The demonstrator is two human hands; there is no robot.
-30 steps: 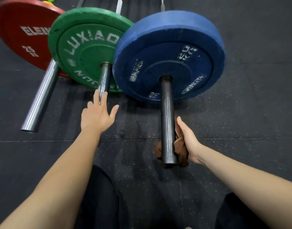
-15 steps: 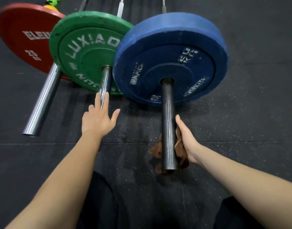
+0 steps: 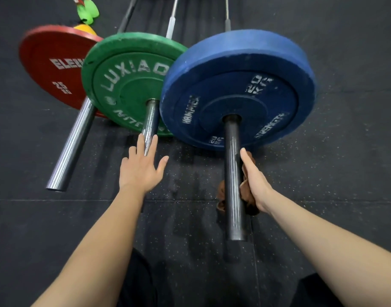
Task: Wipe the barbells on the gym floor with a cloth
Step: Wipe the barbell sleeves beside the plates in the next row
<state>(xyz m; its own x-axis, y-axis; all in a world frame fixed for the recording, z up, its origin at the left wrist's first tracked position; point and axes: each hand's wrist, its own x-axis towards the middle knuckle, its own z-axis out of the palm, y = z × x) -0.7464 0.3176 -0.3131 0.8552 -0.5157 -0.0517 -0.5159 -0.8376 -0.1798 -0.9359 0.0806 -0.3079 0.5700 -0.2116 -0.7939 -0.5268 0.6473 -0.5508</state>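
Wiping the dark bar that carries the blue plate is the step in hand. The right hand grips a brown cloth round this bar, about midway between the plate and the bar's free end. Its thumb lies straight along the bar's right side, and the other fingers tuck underneath, out of sight. The cloth bunches out on both sides of the bar, so it seems to wrap the underside.

The left hand is flat, fingers straight and spread, over the near end of the middle bar with the green plate. It appears to rest there, though contact is hard to confirm. A red plate on a shiny bar lies further left, and all three sit on the black rubber floor.

To do this well, squeeze firmly enough that the cloth hugs the whole round of the bar, then slide it from the plate's hub out to the tip. Twist the wrist on each pass so the top face, bare at present, gets covered too. Ease off near the tip, where the bunched cloth could slip free
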